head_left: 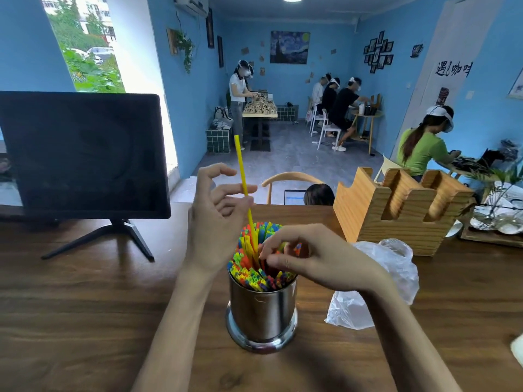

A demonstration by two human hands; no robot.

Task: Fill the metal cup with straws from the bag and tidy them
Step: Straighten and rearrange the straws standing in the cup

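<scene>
Yellow straw (242,171) stood tall above the packed straws (256,271) in the metal cup (261,318) at table centre, pinched by left hand (218,219) w/ other fingers spread. Right hand (300,258) had fingertips curled among the tops (bag (376,281) slack beside it). Best to part a gap w/ right, then guide it straight down.

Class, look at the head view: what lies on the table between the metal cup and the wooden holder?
The crumpled plastic bag, seen in the head view, between metal cup and wooden holder.
</scene>
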